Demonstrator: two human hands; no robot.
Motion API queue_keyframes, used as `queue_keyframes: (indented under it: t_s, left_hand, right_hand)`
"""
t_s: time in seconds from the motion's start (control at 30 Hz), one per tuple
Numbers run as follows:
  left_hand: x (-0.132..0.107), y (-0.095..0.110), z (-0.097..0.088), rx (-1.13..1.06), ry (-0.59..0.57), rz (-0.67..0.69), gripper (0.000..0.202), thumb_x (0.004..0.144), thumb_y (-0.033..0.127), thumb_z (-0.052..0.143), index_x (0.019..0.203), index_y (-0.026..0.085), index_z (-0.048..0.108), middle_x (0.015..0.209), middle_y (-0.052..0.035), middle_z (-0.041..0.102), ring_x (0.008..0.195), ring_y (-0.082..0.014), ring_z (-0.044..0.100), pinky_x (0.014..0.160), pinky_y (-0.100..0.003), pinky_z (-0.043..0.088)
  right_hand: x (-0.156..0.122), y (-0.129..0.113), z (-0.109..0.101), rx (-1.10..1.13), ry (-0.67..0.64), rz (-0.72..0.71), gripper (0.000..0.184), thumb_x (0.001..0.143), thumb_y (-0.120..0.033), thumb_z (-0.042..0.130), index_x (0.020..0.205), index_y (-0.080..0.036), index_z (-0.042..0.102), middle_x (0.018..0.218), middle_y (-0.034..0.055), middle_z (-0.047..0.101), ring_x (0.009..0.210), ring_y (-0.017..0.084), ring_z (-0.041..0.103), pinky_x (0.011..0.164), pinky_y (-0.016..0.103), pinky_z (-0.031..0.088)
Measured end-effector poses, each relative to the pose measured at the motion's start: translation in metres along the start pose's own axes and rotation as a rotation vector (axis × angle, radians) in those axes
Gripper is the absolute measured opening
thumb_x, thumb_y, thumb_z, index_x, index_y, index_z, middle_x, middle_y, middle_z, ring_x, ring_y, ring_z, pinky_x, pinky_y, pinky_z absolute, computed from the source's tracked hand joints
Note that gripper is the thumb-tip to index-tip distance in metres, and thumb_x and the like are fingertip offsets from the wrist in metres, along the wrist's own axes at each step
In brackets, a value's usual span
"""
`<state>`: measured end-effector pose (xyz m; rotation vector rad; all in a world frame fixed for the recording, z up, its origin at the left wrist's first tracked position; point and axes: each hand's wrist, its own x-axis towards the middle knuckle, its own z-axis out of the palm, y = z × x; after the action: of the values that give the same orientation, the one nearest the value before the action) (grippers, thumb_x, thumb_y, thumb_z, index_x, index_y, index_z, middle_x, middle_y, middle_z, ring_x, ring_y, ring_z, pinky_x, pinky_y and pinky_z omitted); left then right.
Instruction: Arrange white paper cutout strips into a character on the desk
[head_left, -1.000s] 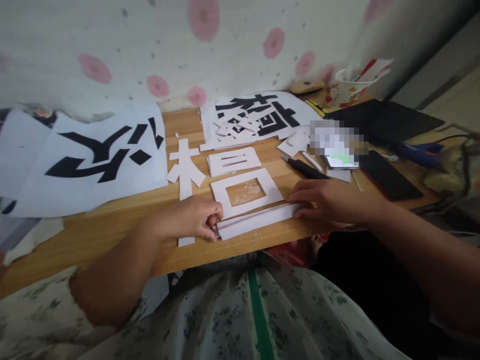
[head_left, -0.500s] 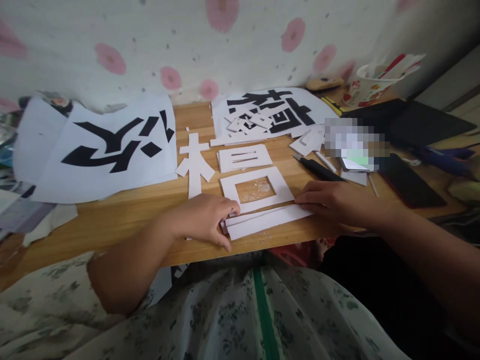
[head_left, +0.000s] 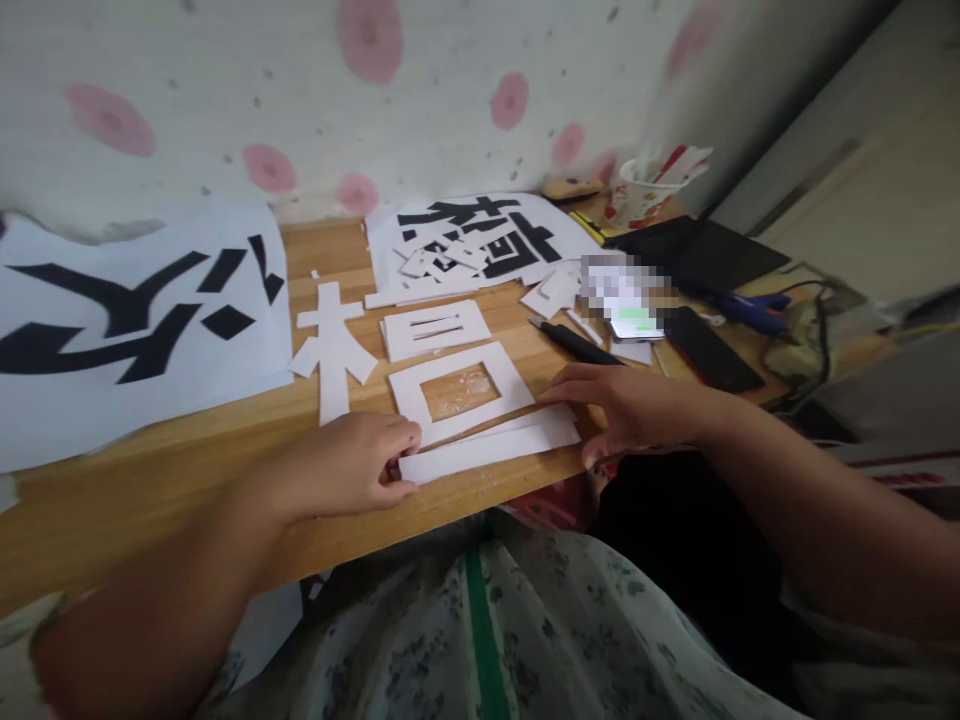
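Two overlapping white paper strips [head_left: 487, 447] lie near the table's front edge. My left hand [head_left: 352, 462] closes around their left end, thumb at the near side and fingers at the far side. At the right end, my right hand [head_left: 622, 405] is open, its thumb apart from the curved fingers that reach toward the strips' far edge. Just beyond lies a white rectangular frame [head_left: 409, 400] with a cut-out window. Behind it is a white slotted piece [head_left: 435, 345]. A white tree-like cut-out character part [head_left: 332, 345] lies to the left.
A black cutter knife [head_left: 577, 343] lies beyond my right hand. Sheets with black characters [head_left: 247, 400] [head_left: 382, 235] lie left and behind. A lit phone [head_left: 636, 325], a dark phone [head_left: 712, 350], a glue gun [head_left: 754, 312] and a paper cup [head_left: 637, 195] stand or lie rightward.
The view has swung right, shifting everything leftward. My left hand has drawn in around the strips' left end. My right thumb has spread away from its fingers at the other end.
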<state>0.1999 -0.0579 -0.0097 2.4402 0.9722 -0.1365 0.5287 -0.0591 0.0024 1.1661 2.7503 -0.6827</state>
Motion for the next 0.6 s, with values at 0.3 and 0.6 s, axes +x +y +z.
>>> queue_keyframes:
  t_s: [0.3,0.6]
  left_hand:
    - [0.001,-0.015,0.003,-0.126,-0.105,-0.089,0.028,0.071,0.042,0.064,0.070,0.021,0.046,0.066,0.0033,0.056,0.059,-0.0121,0.050,0.052,-0.023,0.033]
    - [0.004,-0.016,-0.006,-0.187,-0.127,-0.042,0.017,0.077,0.034,0.059,0.070,0.020,0.052,0.070,0.0027,0.056,0.064,-0.0119,0.050,0.056,-0.022,0.033]
  right_hand:
    - [0.002,-0.006,0.001,-0.056,0.027,0.021,0.023,0.082,-0.023,0.059,0.103,-0.015,0.061,0.099,0.0090,0.058,0.090,0.020,0.056,0.083,0.032,0.045]
    - [0.004,-0.002,0.005,-0.111,0.057,-0.007,0.015,0.083,-0.023,0.054,0.094,-0.016,0.063,0.092,0.0085,0.059,0.080,0.018,0.058,0.073,0.030,0.046]
